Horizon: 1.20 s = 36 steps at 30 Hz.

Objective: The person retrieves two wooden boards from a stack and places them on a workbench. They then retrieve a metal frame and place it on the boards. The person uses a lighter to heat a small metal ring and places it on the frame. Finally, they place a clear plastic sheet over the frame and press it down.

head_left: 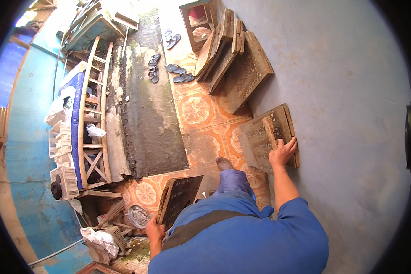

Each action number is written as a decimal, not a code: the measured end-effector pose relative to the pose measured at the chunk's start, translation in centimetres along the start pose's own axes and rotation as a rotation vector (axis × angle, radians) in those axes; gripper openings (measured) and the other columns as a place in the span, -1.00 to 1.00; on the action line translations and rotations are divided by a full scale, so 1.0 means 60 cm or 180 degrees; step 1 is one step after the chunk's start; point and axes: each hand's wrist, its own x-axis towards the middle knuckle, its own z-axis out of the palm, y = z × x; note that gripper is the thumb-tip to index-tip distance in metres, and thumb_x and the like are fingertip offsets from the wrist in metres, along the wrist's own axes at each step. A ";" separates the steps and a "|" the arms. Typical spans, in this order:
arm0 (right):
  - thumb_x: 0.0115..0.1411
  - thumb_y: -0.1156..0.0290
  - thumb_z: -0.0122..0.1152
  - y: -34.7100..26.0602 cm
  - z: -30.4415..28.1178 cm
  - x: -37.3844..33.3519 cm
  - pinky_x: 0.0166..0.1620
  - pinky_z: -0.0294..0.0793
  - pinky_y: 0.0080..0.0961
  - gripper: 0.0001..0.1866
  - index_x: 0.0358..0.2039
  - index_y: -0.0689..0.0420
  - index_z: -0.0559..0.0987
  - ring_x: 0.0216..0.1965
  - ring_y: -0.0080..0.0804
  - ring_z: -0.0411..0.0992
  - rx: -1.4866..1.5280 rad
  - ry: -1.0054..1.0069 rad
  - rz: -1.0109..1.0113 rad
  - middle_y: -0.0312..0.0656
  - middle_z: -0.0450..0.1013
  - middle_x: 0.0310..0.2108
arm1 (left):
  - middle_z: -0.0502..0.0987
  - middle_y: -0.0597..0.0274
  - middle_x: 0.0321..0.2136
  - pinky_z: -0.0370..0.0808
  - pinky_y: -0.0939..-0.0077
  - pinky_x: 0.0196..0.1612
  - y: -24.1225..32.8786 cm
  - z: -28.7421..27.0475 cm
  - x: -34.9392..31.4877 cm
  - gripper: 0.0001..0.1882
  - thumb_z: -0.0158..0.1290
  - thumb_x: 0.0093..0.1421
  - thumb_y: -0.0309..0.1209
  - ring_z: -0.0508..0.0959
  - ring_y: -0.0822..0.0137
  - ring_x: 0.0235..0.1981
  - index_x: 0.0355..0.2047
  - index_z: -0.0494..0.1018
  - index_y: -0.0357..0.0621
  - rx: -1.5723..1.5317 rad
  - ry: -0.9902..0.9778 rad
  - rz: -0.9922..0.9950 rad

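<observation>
My left hand (pixel 155 230) is closed on the edge of a small stack of dark wooden boards (pixel 183 196) held upright at my left side. To the right, my right hand (pixel 282 153) is closed around the upper edge of a stack of worn boards (pixel 256 141) that leans on the grey wall. A narrow wooden strip (pixel 270 131) crosses the face of that stack, close to my fingers. Pale spots mark the boards. My body hides the lower part of the left boards.
More boards (pixel 249 75) lean on the wall (pixel 333 82) farther ahead, by a wooden frame (pixel 198 27). Sandals (pixel 182 77) lie on the orange tiles (pixel 194 112). At left are a bamboo ladder (pixel 83 123), plastic crates (pixel 66 180) and a metal basin (pixel 138 216).
</observation>
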 end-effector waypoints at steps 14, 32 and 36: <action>-0.19 0.49 0.38 -0.036 -0.014 -0.004 0.16 0.23 -0.04 -0.48 -0.13 -0.06 0.52 0.10 0.07 0.22 -0.0349 -0.0420 -0.0116 0.04 0.04 0.20 | 0.58 -0.13 -0.41 0.48 0.09 -0.22 -0.003 0.011 -0.016 -0.57 0.14 -0.21 -0.43 0.56 -0.16 -0.31 -0.22 0.54 -0.13 0.0002 -0.0072 -0.0211; -0.26 0.45 0.36 -0.111 -0.024 0.065 0.02 0.46 -0.15 -0.49 -0.17 0.09 0.49 0.04 0.02 0.33 -0.0429 -0.1335 -0.1572 -0.04 0.22 0.03 | 0.60 -0.14 -0.36 0.50 0.19 -0.17 0.019 0.035 -0.114 -0.48 0.21 -0.10 -0.35 0.60 -0.09 -0.27 -0.06 0.50 -0.19 -0.0758 0.0263 -0.1847; -0.25 0.47 0.33 -0.157 -0.038 0.060 -0.03 0.50 -0.14 -0.48 -0.16 0.11 0.49 0.00 0.04 0.36 -0.0444 -0.1382 -0.2018 -0.03 0.24 0.01 | 0.61 -0.12 -0.34 0.50 0.20 -0.16 -0.010 0.055 -0.173 -0.48 0.23 -0.07 -0.33 0.61 -0.05 -0.25 -0.05 0.49 -0.22 -0.1094 0.0492 -0.2234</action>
